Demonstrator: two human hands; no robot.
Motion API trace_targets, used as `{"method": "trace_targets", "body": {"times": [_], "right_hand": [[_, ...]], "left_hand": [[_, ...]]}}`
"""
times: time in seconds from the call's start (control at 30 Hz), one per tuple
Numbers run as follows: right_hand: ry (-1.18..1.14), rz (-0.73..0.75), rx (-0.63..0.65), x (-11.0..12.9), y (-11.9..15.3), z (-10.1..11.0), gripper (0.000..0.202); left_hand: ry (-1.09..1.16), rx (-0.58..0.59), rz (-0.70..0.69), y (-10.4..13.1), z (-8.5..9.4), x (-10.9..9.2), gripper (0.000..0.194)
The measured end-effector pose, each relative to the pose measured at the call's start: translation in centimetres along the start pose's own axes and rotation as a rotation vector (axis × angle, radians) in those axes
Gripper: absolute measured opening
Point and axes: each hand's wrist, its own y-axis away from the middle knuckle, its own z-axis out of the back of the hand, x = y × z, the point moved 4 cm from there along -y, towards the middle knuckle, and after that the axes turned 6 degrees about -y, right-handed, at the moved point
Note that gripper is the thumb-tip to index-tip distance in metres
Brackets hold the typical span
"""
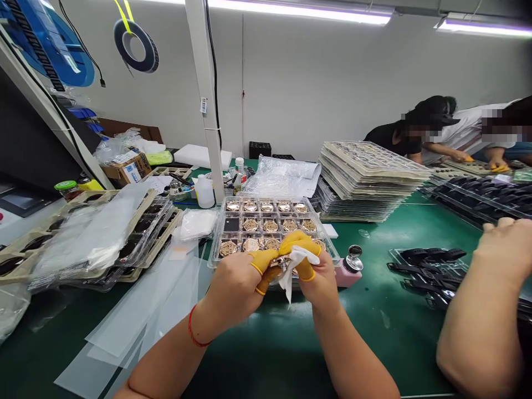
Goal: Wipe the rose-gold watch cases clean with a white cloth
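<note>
Watch case (281, 260): above the desk (257, 332), toward its near edge; likely light, stiff, slippery; best gripped by the rim.
Left fingers (262, 260): pinched on it.
Right fingers (297, 240): closed on white cloth (298, 255).

Btl (348, 272) R of tray (216, 237)

Bright, violet-tinged tube lamps (307, 12) high over the far edge of the counter (374, 338) leave soft sheen on it, while wide-angle distortion stretches its sides.
</note>
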Motion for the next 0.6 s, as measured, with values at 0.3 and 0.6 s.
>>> {"method": "trace_targets", "body": {"times": [0.3, 0.6], "right_hand": [[0.015, -0.197, 0.086, 0.3, 0.1, -0.9, 0.017], [0.251, -0.153, 0.354, 2.6, 0.2, -0.4, 0.010]], "left_hand": [[-0.020, 0.081, -0.168, -0.9, -0.7, 1.9, 0.021], [0.214, 0.024, -0.421, -0.6, -0.7, 2.7, 0.021]]}}
